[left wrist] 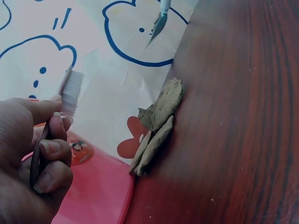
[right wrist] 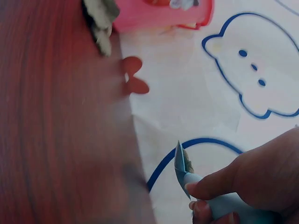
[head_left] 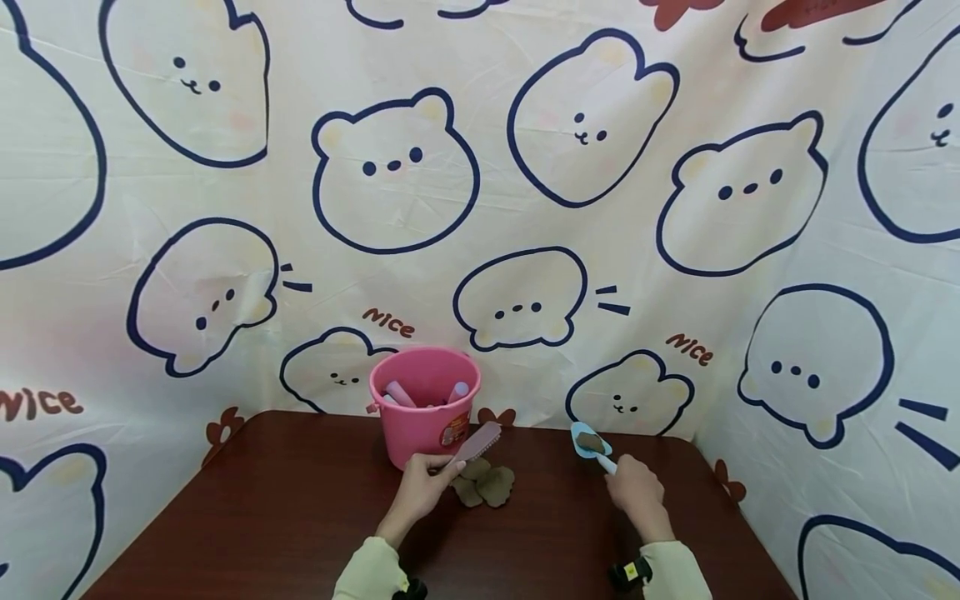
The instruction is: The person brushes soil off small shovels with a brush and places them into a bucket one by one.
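My left hand point(head_left: 422, 487) grips a mauve brush point(head_left: 478, 442) by its handle, the bristled head slanting up to the right. In the left wrist view its pale bristles point(left wrist: 73, 91) face right, and the fingers curl round the dark handle. Just under the brush lie several flat, grey-brown clay-like pieces point(head_left: 495, 486) in an overlapping group on the table. Over to the right, my right hand point(head_left: 637, 492) holds a small light-blue shovel point(head_left: 605, 463) by the handle. A brown lump point(head_left: 590, 443) sits in its scoop, which is held near the table's back edge.
A pink bucket point(head_left: 408, 433) stands at the back of the dark wooden table point(head_left: 285, 500), left of the clay-like pieces. Pale purple handles point(head_left: 401, 393) show inside it. A white cloth point(head_left: 420, 292) printed with bear faces hangs behind and along the sides.
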{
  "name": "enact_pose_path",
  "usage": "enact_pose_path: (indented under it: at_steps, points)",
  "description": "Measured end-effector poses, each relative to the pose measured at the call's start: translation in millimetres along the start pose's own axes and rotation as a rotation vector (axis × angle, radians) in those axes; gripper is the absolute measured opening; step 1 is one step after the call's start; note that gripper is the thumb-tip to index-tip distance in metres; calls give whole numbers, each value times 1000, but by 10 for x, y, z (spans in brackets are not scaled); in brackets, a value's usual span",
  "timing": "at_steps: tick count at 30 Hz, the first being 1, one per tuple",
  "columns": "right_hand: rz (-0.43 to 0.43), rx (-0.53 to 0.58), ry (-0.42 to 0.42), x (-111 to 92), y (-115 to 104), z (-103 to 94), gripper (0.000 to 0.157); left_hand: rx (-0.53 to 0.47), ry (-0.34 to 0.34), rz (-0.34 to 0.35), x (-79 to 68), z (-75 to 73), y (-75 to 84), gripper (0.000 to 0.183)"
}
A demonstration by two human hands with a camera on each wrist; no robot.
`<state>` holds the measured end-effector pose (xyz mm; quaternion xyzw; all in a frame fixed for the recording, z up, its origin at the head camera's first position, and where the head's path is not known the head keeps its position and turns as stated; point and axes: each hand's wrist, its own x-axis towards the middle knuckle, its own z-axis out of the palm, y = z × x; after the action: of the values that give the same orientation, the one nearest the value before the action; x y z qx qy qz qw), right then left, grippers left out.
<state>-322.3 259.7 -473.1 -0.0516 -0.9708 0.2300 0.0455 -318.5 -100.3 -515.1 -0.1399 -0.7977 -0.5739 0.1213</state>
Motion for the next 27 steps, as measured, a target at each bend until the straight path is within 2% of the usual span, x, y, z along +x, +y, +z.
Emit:
enact_pose_path:
  at_steps: [15, 27]
  points:
    - [-171, 19, 73, -300, -522, -74, 20, -2, -6, 17, 0, 6, 48, 26]
    - [-281, -55, 82, -432, -788, 114, 24, -10, -35, 23, -22, 51, 157, 28]
